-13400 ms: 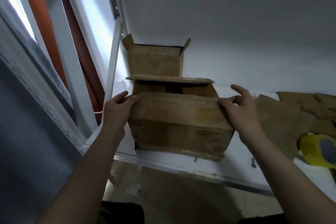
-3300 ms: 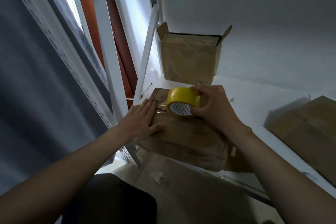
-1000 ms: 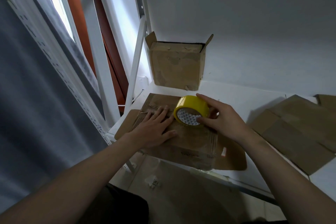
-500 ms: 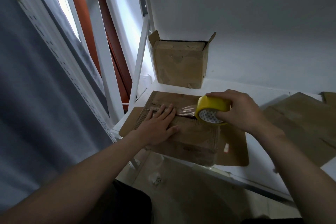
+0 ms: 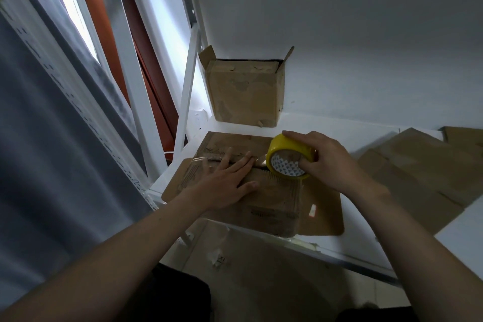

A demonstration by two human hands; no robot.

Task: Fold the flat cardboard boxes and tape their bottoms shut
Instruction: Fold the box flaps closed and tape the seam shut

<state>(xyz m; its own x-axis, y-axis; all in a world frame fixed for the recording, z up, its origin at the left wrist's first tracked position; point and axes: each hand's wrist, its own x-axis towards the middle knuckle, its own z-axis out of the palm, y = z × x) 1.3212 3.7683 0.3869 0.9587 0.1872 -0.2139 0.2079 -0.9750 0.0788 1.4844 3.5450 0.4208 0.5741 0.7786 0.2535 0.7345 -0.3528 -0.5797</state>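
Pressing my left hand (image 5: 224, 180) flat, fingers straight, on the cardboard box (image 5: 271, 201) at the front of the shelf (image 5: 339, 128), I curl my right hand (image 5: 329, 162) round the yellow tape roll (image 5: 288, 158) on the box beside it

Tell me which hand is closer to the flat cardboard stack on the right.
Right. The right hand, gripping the yellow tape roll, sits just left of the flat cardboard stack; the left hand lies farther left, pressing flat on the box being taped.
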